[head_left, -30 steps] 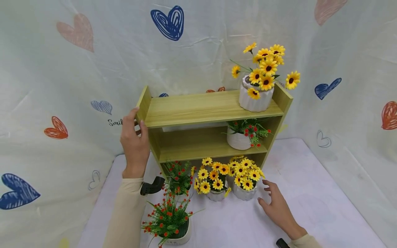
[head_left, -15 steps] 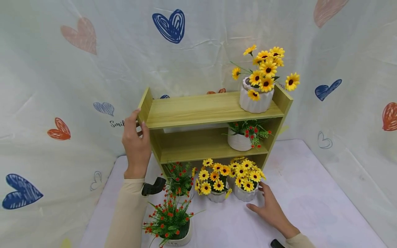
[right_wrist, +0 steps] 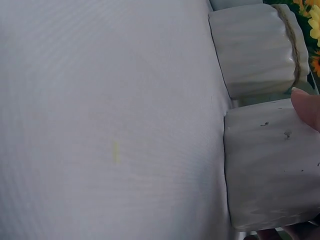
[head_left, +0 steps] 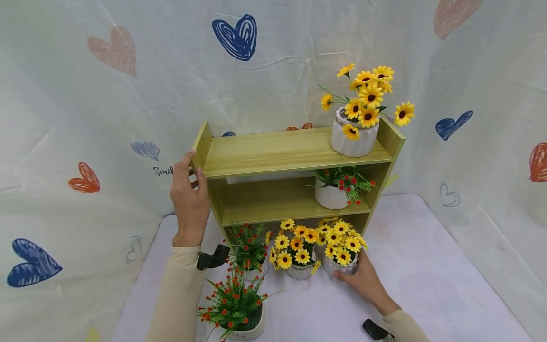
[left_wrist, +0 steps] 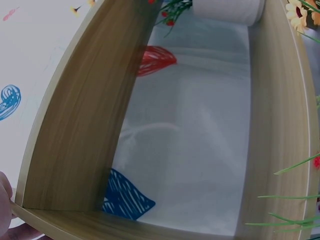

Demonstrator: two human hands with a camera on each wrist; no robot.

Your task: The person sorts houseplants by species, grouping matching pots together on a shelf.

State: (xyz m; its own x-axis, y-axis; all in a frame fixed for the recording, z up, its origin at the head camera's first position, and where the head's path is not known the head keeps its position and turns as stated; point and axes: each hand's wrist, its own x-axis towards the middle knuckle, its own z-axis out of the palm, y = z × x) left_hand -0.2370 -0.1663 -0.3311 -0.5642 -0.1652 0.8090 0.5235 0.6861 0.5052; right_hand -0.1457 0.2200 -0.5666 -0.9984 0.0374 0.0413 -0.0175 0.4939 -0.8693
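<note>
My left hand [head_left: 189, 204] grips the upper left side panel of a wooden shelf [head_left: 256, 151], thumb in front and fingers along the outside. In the left wrist view, fingertips [left_wrist: 5, 205] show at the shelf's corner. My right hand [head_left: 368, 286] holds the right-hand white pot of yellow flowers [head_left: 341, 240] on the table before the shelf. In the right wrist view the thumb [right_wrist: 307, 107] lies on the near side of this white pot [right_wrist: 270, 165], with fingers partly showing beyond its other side. A second pot of yellow flowers [head_left: 295, 247] stands just left of it.
Two red-flowered plants, a rear one [head_left: 248, 249] and a front one [head_left: 235, 304], stand at the left. The shelf bears a yellow-flowered pot [head_left: 354, 137] on top and a red-flowered pot [head_left: 331, 195] on its middle board. A heart-printed curtain [head_left: 273, 76] hangs behind.
My right hand has moved left and in toward the right-hand yellow-flower pot and taken hold of it. My left hand has stayed on the shelf's side panel.
</note>
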